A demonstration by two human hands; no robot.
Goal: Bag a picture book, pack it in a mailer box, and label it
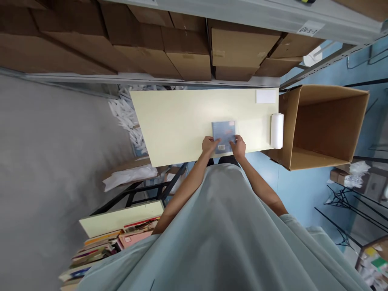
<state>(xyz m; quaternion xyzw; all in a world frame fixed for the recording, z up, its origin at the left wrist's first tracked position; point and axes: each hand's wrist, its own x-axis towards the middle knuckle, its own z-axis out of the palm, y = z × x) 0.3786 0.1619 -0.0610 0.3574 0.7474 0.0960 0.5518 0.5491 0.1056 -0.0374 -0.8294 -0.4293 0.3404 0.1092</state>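
Head view: blue rectangular booklet (224, 132), slightly blurred, small pale label (221, 147).

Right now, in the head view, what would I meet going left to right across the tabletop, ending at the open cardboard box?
Left hand, flat blue item, right hand, white roll, open cardboard box.

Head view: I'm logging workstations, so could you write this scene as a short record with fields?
In hand: flat blue item, probably a book
Left hand: at its left edge, thumb on top
Right hand: at its right edge, thumb on top
Surface: pale table
Table's right end: white roll, white paper
Right of table: open cardboard box
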